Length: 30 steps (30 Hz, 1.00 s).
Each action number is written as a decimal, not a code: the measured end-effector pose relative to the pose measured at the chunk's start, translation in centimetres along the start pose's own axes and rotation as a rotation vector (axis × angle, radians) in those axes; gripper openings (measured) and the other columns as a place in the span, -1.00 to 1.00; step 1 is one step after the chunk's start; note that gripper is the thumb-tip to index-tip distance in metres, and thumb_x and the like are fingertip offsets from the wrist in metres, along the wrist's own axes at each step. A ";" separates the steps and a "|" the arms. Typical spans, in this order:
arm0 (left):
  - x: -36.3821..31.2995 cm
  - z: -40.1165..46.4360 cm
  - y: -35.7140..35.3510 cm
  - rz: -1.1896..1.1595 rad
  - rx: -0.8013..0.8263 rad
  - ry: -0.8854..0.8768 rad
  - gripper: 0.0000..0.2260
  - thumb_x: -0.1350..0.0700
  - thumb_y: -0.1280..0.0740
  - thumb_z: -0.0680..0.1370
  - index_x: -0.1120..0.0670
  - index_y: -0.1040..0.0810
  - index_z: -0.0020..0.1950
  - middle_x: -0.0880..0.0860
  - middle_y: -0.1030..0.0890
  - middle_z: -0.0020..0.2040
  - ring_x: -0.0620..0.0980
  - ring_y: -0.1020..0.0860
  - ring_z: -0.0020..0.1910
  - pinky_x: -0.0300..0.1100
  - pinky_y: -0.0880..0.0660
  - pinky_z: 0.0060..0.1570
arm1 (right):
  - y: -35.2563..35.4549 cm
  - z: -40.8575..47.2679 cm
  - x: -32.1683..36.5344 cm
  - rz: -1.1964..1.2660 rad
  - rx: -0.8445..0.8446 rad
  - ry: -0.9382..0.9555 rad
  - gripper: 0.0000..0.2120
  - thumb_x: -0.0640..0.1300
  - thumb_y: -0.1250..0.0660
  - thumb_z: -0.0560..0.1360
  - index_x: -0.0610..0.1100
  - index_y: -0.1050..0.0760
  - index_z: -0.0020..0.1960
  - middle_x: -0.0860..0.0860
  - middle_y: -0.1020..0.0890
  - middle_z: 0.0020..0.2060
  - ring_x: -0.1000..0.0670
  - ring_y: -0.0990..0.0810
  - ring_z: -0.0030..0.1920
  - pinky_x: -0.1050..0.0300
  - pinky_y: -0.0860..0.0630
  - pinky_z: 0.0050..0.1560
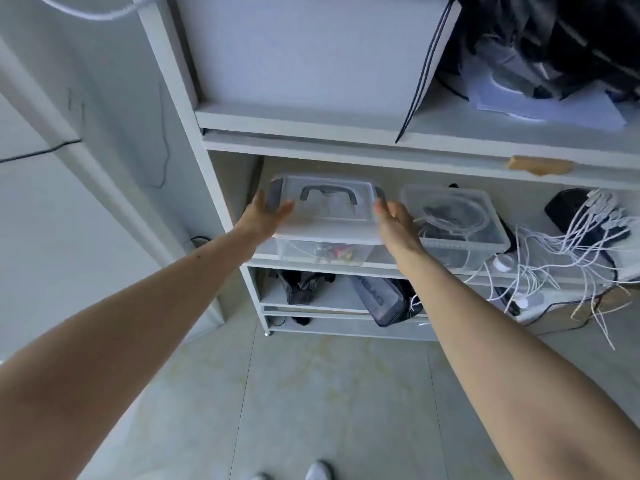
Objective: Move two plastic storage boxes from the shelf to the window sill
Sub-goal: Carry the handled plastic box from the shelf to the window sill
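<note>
A clear plastic storage box (329, 216) with a grey handle and grey clips stands at the left of the middle shelf (388, 268). My left hand (265, 216) clasps its left end, thumb on the lid and fingers down the side by the clip. My right hand (394, 221) presses against its right end, fingertips at the right clip. The box still rests on the shelf. A second clear box (457, 223), lidded and holding dark cables, stands just to its right, close behind my right hand.
White cables (568, 251) spill over the shelf's right side by a black device (571, 209). The upper shelf carries a white bag (311, 50) and dark items (554, 39). Black pouches (384, 299) lie on the lower shelf. A wall (104, 133) stands left.
</note>
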<state>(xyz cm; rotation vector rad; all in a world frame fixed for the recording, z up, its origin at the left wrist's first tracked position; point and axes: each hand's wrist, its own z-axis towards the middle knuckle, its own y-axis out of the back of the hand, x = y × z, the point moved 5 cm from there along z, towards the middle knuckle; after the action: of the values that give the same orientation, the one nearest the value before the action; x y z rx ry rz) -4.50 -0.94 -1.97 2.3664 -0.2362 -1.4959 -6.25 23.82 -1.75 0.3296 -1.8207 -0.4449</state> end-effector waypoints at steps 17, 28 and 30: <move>1.9 -0.9 1.0 -0.165 -0.155 0.087 -0.69 0.15 -0.39 0.45 0.26 -0.53 0.14 0.11 -0.50 -0.16 0.09 -0.45 -0.16 -0.10 -0.36 -0.16 | -0.9 1.4 -1.5 0.052 -0.100 -0.066 -0.87 -0.15 -0.21 0.54 -0.21 -0.47 -0.03 -0.08 -0.48 -0.23 -0.06 -0.41 -0.27 0.17 -0.31 -0.36; 5.6 -9.7 4.9 -0.245 -0.157 0.174 -0.65 0.22 -0.41 0.47 0.08 -0.48 0.23 0.13 -0.57 0.11 0.12 -0.54 0.04 0.08 -0.53 0.20 | -2.7 -6.8 -0.2 0.018 -0.047 -0.047 -0.92 -0.20 -0.28 0.45 -0.22 -0.48 -0.17 -0.06 -0.48 -0.32 0.01 -0.39 -0.42 0.19 -0.28 -0.45; 6.8 -11.2 5.9 -0.252 -0.166 0.191 -0.61 0.22 -0.41 0.47 0.09 -0.47 0.28 0.13 -0.57 0.15 0.15 -0.56 0.11 0.11 -0.51 0.23 | -3.8 -8.4 -0.4 0.010 -0.034 -0.054 -0.92 -0.19 -0.28 0.44 -0.20 -0.48 -0.18 -0.06 -0.51 -0.31 -0.03 -0.42 -0.39 0.18 -0.28 -0.44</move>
<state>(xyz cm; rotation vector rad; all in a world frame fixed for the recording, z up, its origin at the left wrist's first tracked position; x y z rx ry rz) 8.79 -6.40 -1.18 2.4509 0.2315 -1.3207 1.89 19.49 -1.71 0.2878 -1.8645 -0.4814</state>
